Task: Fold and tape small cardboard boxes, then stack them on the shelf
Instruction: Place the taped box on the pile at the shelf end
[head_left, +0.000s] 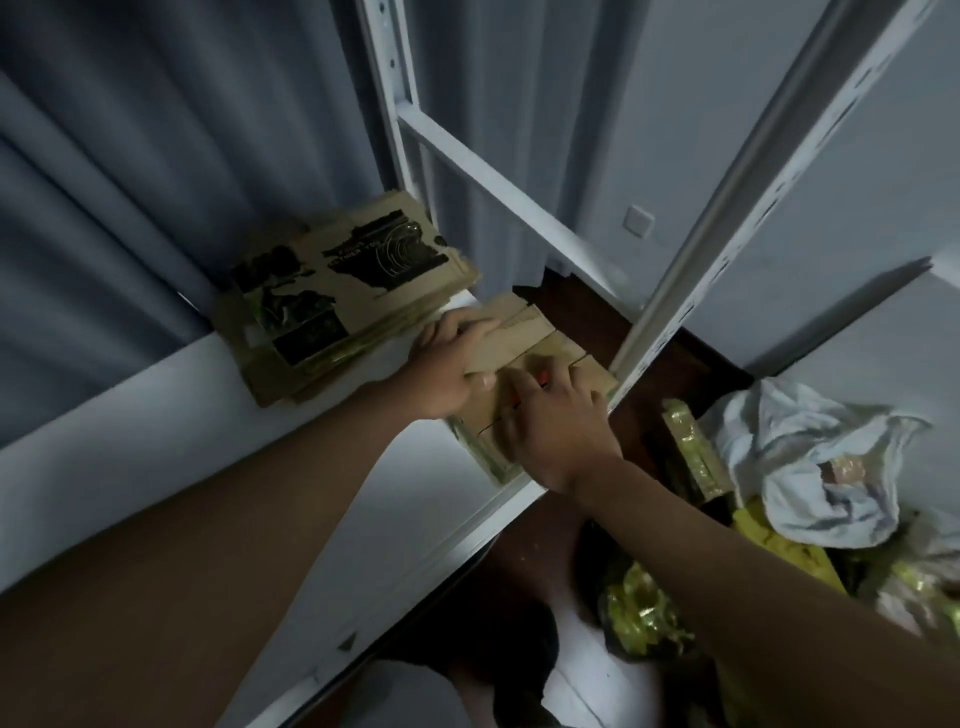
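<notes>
While my left hand (451, 370) grips the flattened brown cardboard box (540, 358) on the white metal shelf (291, 467) near its upright, my right hand (558, 421) lies on it, fingers loosely spread; I should square edges before lifting, judging by its overhang.

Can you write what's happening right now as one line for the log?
left hand: grips flat cardboard box | right hand: rests on it, something red underneath | place: white shelf | beside: flat cardboard stack

A stack of flattened cardboard (343, 296) and an upright post (717, 228) flank the shelf (156, 441) opening.
</notes>
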